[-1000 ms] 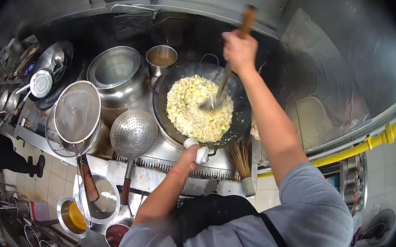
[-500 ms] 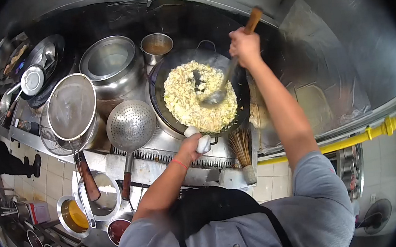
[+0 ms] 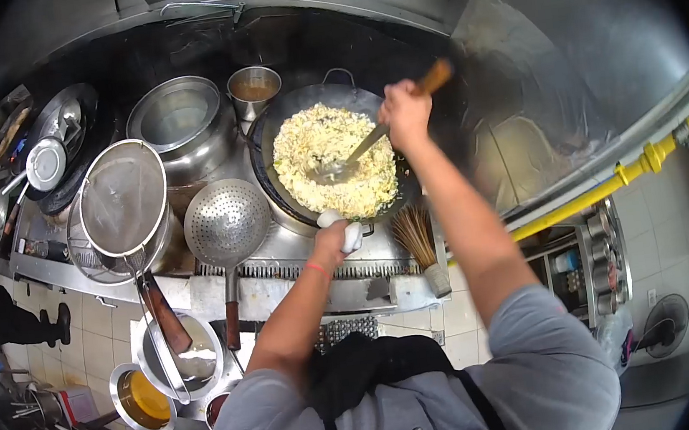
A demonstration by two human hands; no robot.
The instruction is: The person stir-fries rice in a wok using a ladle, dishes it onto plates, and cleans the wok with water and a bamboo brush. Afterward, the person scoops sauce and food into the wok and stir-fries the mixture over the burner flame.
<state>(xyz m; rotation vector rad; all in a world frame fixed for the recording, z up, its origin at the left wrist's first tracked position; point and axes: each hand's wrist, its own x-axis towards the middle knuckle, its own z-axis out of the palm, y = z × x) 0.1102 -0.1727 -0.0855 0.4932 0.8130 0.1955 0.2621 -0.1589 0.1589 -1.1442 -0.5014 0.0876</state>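
Metal stove (image 3: 290, 242), dark wok (image 3: 355, 100) on top, pale rice-like food (image 3: 358, 188) spread inside, ladle (image 3: 366, 141) slanting into it, right hand (image 3: 407, 113) clenched round the ladle, left hand (image 3: 331, 242) clasping white cloth (image 3: 353, 237) at wok's near rim.

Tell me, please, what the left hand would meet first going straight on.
Likely the round black metal wok at its near rim, past the white cloth in the left hand; depth is unclear.

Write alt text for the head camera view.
Right hand holds a ladle in yellowish food in a wok; left hand grips a white cloth at the wok's near edge. To the left sit strainers and a metal pot.
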